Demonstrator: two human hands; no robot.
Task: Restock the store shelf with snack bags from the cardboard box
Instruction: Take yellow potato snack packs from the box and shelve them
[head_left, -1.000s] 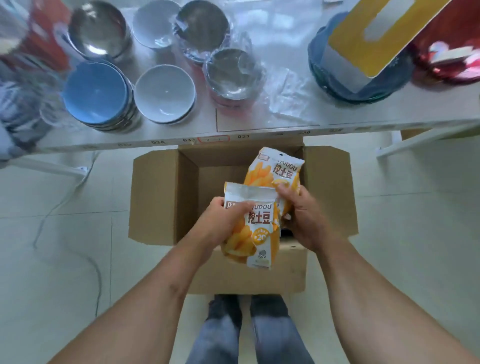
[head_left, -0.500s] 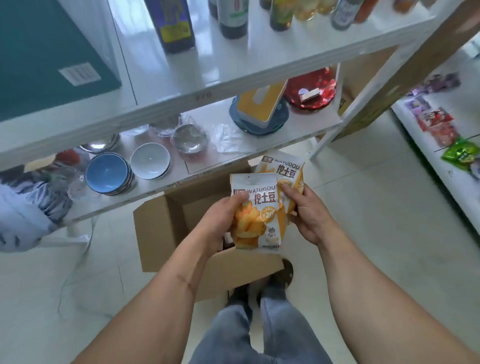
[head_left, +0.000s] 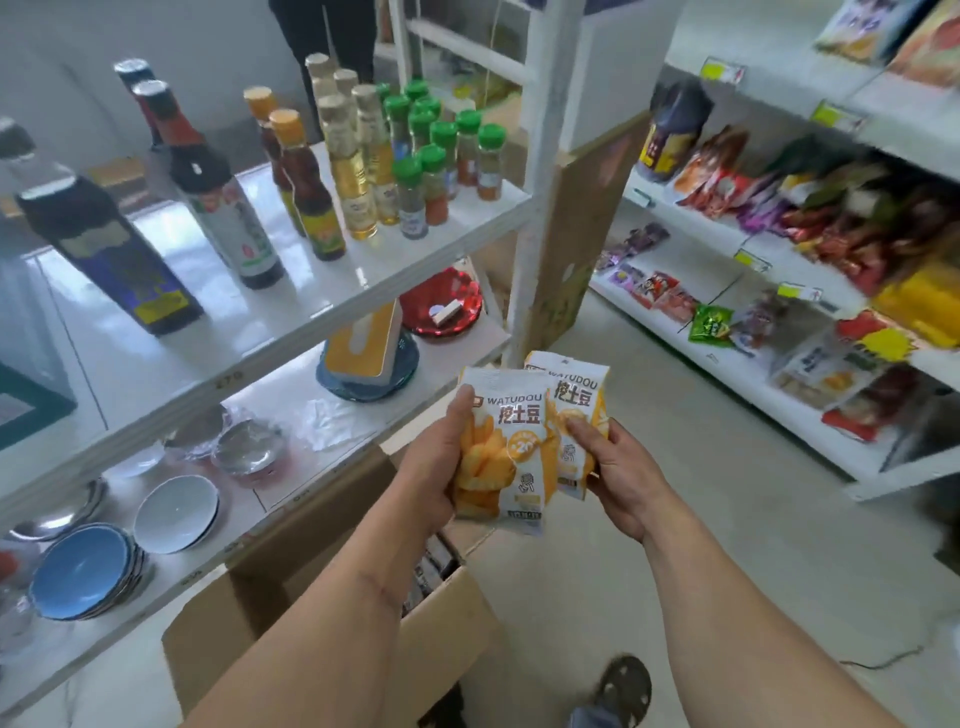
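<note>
From the head view, the left hand (head_left: 441, 467) grips the front snack bag (head_left: 511, 457) and the right hand (head_left: 623, 478) pinches the second snack bag (head_left: 576, 400) behind it, both above the open cardboard box (head_left: 436, 639), facing the snack shelf (head_left: 727, 364).

A white shelf unit (head_left: 311, 306) fills the left of the frame. Its upper board carries dark sauce bottles (head_left: 208, 176), amber oil bottles (head_left: 358, 156) and green-capped spice jars (head_left: 441, 156). The board below holds stacked blue bowls (head_left: 83, 571), a pale bowl (head_left: 174, 514), metal bowls (head_left: 244, 447) and a red dish (head_left: 441, 306). At right, a second white shelf unit (head_left: 727, 358) carries blurred snack packets (head_left: 711, 322). On the pale floor (head_left: 727, 545), at lower centre, stands an open cardboard box (head_left: 441, 634).
</note>
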